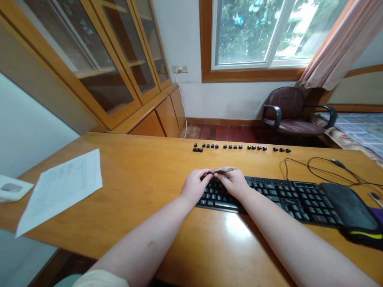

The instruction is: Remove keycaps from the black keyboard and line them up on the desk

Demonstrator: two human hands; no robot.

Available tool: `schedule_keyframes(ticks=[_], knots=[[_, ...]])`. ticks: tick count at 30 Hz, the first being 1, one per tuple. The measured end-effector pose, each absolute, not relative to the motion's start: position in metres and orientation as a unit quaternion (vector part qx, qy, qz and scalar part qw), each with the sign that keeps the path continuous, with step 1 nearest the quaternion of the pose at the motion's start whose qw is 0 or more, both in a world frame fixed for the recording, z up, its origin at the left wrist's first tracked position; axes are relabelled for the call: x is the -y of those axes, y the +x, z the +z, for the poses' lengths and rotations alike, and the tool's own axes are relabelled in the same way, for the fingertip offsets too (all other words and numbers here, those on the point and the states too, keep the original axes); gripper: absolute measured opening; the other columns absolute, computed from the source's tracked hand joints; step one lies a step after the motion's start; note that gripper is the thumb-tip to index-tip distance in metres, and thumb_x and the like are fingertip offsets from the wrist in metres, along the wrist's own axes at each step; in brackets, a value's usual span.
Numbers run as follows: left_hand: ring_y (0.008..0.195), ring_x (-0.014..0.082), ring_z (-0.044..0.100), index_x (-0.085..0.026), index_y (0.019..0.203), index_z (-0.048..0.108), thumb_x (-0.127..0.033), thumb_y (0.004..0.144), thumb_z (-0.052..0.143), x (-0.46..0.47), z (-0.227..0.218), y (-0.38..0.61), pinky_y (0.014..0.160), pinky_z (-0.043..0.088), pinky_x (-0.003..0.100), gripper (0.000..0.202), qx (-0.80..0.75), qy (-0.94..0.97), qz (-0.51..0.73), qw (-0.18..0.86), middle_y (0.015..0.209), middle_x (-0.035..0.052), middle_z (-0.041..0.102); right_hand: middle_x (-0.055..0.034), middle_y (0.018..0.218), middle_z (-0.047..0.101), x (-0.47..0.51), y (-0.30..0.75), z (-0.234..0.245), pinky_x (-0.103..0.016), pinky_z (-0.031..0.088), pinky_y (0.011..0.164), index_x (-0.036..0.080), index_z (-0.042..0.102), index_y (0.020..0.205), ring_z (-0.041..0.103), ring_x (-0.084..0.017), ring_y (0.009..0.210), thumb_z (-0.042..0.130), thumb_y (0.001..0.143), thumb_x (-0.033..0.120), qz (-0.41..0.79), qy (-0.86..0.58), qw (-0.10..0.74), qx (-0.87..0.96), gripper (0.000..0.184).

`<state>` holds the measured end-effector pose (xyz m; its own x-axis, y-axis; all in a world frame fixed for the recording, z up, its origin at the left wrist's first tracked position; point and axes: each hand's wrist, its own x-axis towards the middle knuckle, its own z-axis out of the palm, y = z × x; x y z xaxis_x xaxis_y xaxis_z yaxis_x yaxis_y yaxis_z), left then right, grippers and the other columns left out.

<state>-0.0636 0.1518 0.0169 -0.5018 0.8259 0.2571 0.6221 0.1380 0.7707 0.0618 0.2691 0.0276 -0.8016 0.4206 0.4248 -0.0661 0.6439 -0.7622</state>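
A black keyboard [269, 195] lies on the table, its left end under my hands. My right hand [237, 185] is closed on a slim metal tool that looks like tweezers [226, 170]; its dark tip points left. My left hand [194, 185] rests at the keyboard's upper left corner, thumb and fingers pinched together near that tip. Whatever sits between the left fingers is too small and covered to make out. Beyond the hands, loose black keycaps [235, 147] stand in spaced groups in a row near the table's far edge.
Printed sheets [66, 181] lie on the wooden table [134, 175] at left, beside a white object [13, 187]. A coiled black cable [317, 169] and a black zip case [350, 207] are at right. Behind the table stand an armchair [289, 107] and a glass-door cabinet [119, 79].
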Motion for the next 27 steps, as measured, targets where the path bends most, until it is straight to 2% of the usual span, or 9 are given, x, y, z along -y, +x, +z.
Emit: schedule_keyframes(ticks=[5, 10, 15, 17, 21, 27], knots=[[0.090, 0.0160, 0.062, -0.025, 0.096, 0.069, -0.027, 0.083, 0.059, -0.149, 0.018, -0.063, 0.086, 0.048, 0.030, 0.018, -0.749, 0.489, 0.439, 0.088, 0.093, -0.0001, 0.070, -0.0041, 0.085, 0.071, -0.267, 0.060, 0.027, -0.033, 0.053, 0.078, 0.023, 0.071, 0.090, 0.066, -0.018, 0.081, 0.053, 0.085, 0.031, 0.460, -0.116, 0.277, 0.836, 0.020], [0.089, 0.0162, 0.062, -0.024, 0.093, 0.070, -0.027, 0.084, 0.056, -0.149, 0.017, -0.063, 0.084, 0.048, 0.030, 0.017, -0.752, 0.486, 0.436, 0.091, 0.090, 0.0009, 0.069, -0.0044, 0.089, 0.070, -0.264, 0.061, 0.024, -0.029, 0.056, 0.067, 0.023, 0.071, 0.091, 0.066, -0.016, 0.072, 0.052, 0.086, 0.033, 0.517, -0.121, 0.255, 0.808, 0.022], [0.087, 0.0178, 0.062, -0.022, 0.094, 0.071, -0.029, 0.081, 0.060, -0.151, 0.015, -0.063, 0.083, 0.048, 0.032, 0.018, -0.754, 0.468, 0.449, 0.101, 0.090, 0.0029, 0.070, -0.0054, 0.089, 0.071, -0.266, 0.060, 0.021, -0.031, 0.058, 0.067, 0.021, 0.070, 0.092, 0.067, -0.018, 0.075, 0.052, 0.086, 0.037, 0.516, -0.125, 0.260, 0.807, 0.025], [0.089, 0.0191, 0.063, -0.021, 0.096, 0.071, -0.031, 0.081, 0.059, -0.152, 0.015, -0.064, 0.085, 0.048, 0.033, 0.021, -0.741, 0.459, 0.473, 0.128, 0.093, 0.0044, 0.070, -0.0060, 0.089, 0.071, -0.268, 0.059, 0.021, -0.032, 0.057, 0.067, 0.021, 0.070, 0.092, 0.067, -0.019, 0.077, 0.052, 0.086, 0.036, 0.500, -0.118, 0.279, 0.811, 0.024], [0.096, 0.0202, 0.063, -0.017, 0.097, 0.070, -0.038, 0.087, 0.049, -0.153, 0.016, -0.068, 0.090, 0.047, 0.034, 0.032, -0.668, 0.450, 0.545, 0.233, 0.100, 0.0068, 0.070, -0.0062, 0.089, 0.070, -0.271, 0.060, 0.023, -0.034, 0.055, 0.077, 0.021, 0.069, 0.090, 0.065, -0.018, 0.083, 0.052, 0.087, 0.028, 0.423, -0.063, 0.344, 0.836, 0.019], [0.085, 0.0213, 0.066, -0.014, 0.085, 0.070, -0.038, 0.073, 0.065, -0.155, 0.019, -0.079, 0.084, 0.050, 0.034, 0.027, -0.641, 0.389, 0.568, 0.338, 0.088, 0.0067, 0.073, -0.0042, 0.090, 0.070, -0.271, 0.067, 0.030, -0.029, 0.054, 0.078, 0.023, 0.065, 0.098, 0.065, -0.014, 0.083, 0.053, 0.086, 0.019, 0.336, 0.031, 0.353, 0.872, 0.018]])
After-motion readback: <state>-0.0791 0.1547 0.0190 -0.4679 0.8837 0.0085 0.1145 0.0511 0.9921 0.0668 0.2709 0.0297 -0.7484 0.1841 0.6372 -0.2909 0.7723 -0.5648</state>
